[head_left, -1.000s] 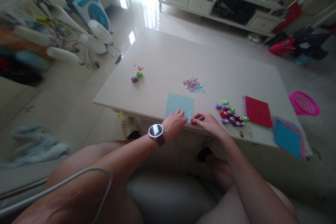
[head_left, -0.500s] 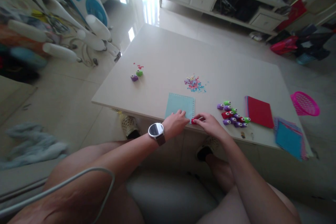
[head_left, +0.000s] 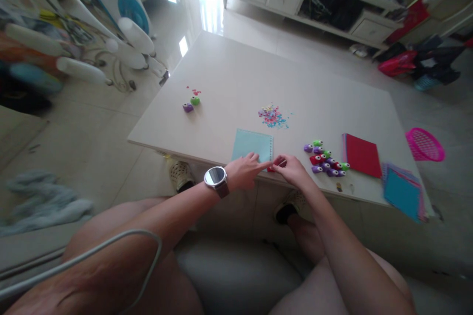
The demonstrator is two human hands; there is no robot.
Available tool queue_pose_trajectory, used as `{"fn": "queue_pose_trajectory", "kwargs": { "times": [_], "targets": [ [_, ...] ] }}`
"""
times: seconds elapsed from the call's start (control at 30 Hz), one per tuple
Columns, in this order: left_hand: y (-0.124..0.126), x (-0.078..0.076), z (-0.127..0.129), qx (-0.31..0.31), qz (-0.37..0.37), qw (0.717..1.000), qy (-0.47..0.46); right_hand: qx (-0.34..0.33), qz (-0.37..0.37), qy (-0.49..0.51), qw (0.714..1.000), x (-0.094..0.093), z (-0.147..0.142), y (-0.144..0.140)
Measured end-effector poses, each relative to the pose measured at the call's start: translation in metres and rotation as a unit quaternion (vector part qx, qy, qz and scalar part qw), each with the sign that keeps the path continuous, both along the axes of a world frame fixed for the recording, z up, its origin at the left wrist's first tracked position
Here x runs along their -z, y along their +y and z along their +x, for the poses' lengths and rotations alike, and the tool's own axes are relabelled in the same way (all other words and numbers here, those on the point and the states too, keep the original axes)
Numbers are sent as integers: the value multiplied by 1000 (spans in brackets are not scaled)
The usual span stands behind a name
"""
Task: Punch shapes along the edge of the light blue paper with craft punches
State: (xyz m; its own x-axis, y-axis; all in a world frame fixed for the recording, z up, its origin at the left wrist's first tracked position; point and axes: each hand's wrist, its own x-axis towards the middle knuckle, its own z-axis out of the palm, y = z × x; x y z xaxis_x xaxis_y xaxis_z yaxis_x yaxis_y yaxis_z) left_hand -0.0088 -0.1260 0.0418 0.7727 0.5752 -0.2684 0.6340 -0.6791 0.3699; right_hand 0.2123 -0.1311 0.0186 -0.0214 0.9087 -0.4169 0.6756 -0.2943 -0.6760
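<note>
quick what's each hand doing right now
Left hand: open, fingers flat on the light blue paper sheet.
Right hand: closed on a small red punch at the sheet's edge.

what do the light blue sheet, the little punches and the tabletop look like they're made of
Light blue sheet: probably thin craft paper, matte, lying flat, with a punched edge on its right side.
Little punches: likely moulded plastic, glossy and brightly coloured in purple, green and red.
Tabletop: smooth cream surface with a soft sheen, perhaps laminate or painted board; the pictures leave that open.
</note>
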Motion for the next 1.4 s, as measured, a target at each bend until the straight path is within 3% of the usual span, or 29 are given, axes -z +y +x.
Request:
{"fn": "queue_pose_trajectory", "kwargs": {
  "times": [0.43,0.73,0.9,1.1,1.27,1.4],
  "targets": [
    [1,-6,1,-18,-33,999,7,-4,-39,-75,996,-3,-2,13],
    [3,10,2,-9,-10,1000,-10,11,-65,-73,995,0,-4,17],
    [6,11,-2,-7,-6,999,-38,-11,-98,-41,994,-9,9,14],
    [6,3,1,-34,-14,999,-21,-11,-11,-137,990,-17,21,11],
    [6,1,4,-37,1,999,-2,-95,31,-160,982,-12,14,5],
    [6,2,4,-37,1,999,0,-107,55,-207,971,-11,19,3]
  ]
}}
